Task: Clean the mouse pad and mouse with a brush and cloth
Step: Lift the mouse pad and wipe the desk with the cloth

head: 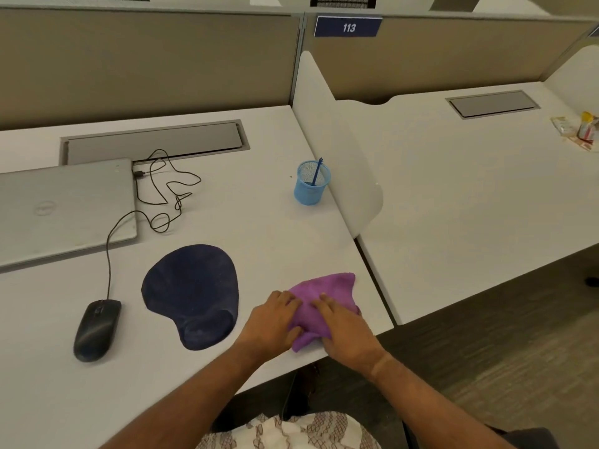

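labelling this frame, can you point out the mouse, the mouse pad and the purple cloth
mouse (97, 330), head view, middle of its black body
mouse pad (191, 283), head view, flat blue area above the wrist rest
purple cloth (327, 285), head view, uncovered far end

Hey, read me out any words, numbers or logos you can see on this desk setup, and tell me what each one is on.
"113": white digits on the blue sign atop the partition.
Round logo on the laptop lid: too faint to read.
Packets on the neighbouring desk: print too blurred.
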Action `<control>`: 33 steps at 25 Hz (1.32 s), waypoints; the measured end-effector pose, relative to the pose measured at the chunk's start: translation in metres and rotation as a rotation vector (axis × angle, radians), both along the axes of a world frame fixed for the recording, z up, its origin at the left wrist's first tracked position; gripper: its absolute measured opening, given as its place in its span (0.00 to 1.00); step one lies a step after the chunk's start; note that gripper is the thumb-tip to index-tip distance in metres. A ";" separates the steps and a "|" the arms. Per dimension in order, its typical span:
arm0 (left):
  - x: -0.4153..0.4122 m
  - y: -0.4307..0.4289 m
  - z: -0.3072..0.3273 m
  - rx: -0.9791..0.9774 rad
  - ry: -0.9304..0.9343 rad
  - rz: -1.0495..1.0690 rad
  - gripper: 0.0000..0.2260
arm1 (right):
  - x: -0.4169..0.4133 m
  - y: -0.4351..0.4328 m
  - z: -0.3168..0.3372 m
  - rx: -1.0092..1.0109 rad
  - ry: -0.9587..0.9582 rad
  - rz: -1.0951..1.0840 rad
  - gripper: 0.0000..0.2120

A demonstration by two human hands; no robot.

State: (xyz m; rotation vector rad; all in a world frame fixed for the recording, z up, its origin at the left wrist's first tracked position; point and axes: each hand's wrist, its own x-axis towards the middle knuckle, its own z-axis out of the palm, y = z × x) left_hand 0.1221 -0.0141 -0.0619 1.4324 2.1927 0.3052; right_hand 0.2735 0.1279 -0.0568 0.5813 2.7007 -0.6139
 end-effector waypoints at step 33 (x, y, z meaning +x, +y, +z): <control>-0.013 0.015 0.111 0.339 -0.557 0.262 0.12 | 0.041 0.081 0.126 -0.249 0.461 -0.474 0.11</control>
